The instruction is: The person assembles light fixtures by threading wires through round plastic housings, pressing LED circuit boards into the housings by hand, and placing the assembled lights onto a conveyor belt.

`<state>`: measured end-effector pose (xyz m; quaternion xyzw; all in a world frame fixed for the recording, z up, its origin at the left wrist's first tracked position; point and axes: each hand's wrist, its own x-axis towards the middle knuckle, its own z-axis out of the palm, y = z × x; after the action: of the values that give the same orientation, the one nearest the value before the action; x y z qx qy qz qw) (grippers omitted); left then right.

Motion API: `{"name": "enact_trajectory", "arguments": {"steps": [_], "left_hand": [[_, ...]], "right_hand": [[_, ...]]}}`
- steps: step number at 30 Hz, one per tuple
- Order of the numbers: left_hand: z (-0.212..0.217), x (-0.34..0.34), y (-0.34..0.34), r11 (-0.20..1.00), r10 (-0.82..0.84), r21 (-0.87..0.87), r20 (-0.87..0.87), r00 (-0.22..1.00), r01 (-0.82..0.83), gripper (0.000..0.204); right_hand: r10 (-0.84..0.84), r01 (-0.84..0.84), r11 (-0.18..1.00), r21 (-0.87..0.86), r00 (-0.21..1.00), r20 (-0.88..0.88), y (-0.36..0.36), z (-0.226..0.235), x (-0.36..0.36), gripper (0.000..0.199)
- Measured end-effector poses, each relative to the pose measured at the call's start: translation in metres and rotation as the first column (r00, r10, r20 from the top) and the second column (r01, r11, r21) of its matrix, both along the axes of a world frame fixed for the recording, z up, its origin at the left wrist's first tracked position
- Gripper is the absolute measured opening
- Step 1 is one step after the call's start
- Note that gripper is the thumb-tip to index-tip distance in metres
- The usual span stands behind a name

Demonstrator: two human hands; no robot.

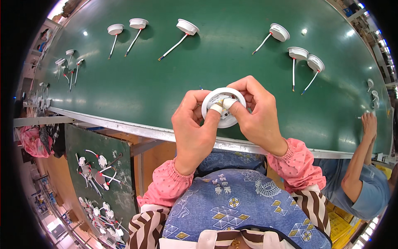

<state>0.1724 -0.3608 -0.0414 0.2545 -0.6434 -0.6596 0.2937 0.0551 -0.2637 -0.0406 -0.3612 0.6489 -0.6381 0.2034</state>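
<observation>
Both my hands hold one round white lamp housing (224, 121) above the near edge of the green conveyor belt (166, 83). My left hand (194, 128) grips its left rim, with a taped thumb pressed into the open back. My right hand (258, 114) wraps the right rim, its taped thumb also inside the housing next to small metal and white parts. The inside of the housing is partly hidden by my thumbs.
Several white round lamps with white leads lie on the belt, such as one lamp (187, 27) and another lamp (279, 32). A side board (99, 166) at lower left carries several more lamp parts. Another person's arm (360, 157) rests at the right belt edge.
</observation>
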Motion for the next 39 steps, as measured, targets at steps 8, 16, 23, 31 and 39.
{"name": "enact_trajectory", "arguments": {"steps": [8,16,23,31,39], "left_hand": [[-0.005,0.000,-0.016,0.989,-0.050,-0.140,0.024,0.998,0.053,0.013],[-0.003,0.002,-0.017,0.957,0.073,-0.278,-0.060,0.996,-0.087,0.039],[-0.010,0.006,-0.008,0.934,0.098,-0.334,-0.098,0.990,-0.126,0.039],[0.007,0.010,-0.023,0.918,-0.054,-0.391,0.039,0.998,0.065,0.030],[0.003,0.003,-0.013,0.925,0.040,-0.378,0.014,0.999,-0.032,0.024]], "right_hand": [[-0.096,0.100,0.995,0.021,0.983,-0.155,-0.007,-0.007,0.008,0.014],[-0.139,0.148,0.982,-0.121,0.987,0.077,-0.021,-0.008,0.013,0.013],[-0.099,0.115,0.985,-0.132,0.988,0.120,-0.021,-0.004,0.023,0.019],[-0.012,0.009,1.000,-0.017,0.978,-0.209,-0.015,0.001,0.012,0.011],[-0.078,0.087,0.992,-0.096,0.992,0.096,-0.016,-0.008,0.024,0.008]]}}
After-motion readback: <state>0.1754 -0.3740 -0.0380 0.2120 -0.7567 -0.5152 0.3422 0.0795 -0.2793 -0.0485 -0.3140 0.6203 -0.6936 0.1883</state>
